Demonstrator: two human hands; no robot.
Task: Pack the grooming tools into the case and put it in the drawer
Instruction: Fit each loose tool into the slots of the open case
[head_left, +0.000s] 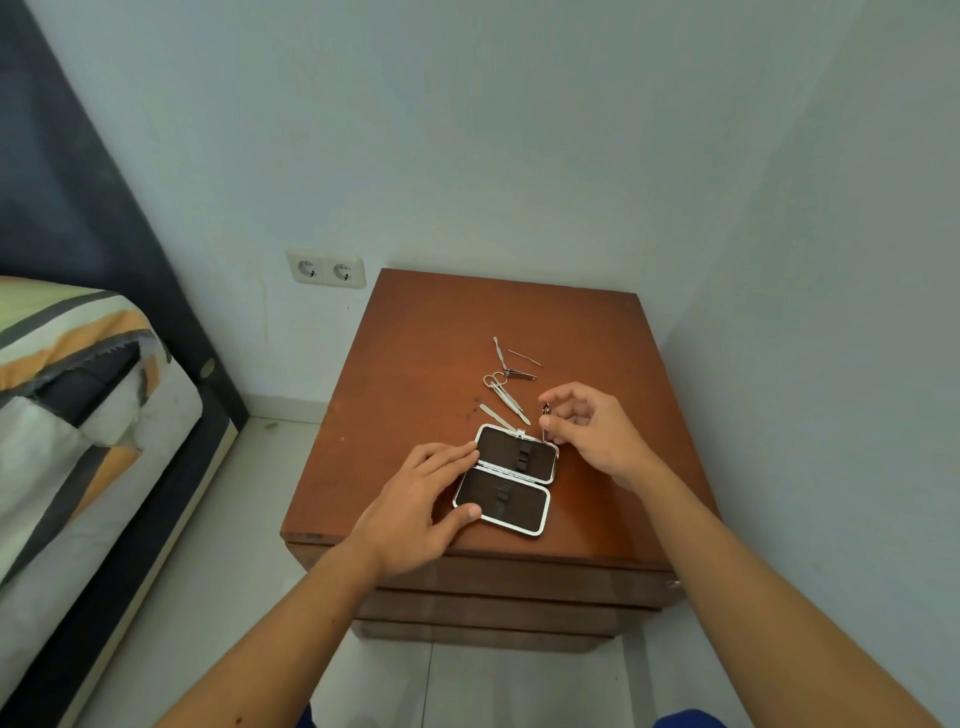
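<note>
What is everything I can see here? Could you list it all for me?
Grooming case: one, dark lining with silver rim, lying open on the near part of the cabinet top.
Loose grooming tools: several, silver metal, scattered on the cabinet top beyond the case; the exact count is hard to tell.
Small metal tool: one, silver, pinched in the right hand above the case's far right corner.
Drawer cabinet: one, reddish-brown wood, in the corner of the room, drawers shut.
Double wall socket: one, cream, on the wall left of the cabinet.
Bed: one, striped bedding, dark headboard, at far left.
Left hand: resting on the case's left edge.
Right hand: holding the small tool.
</note>
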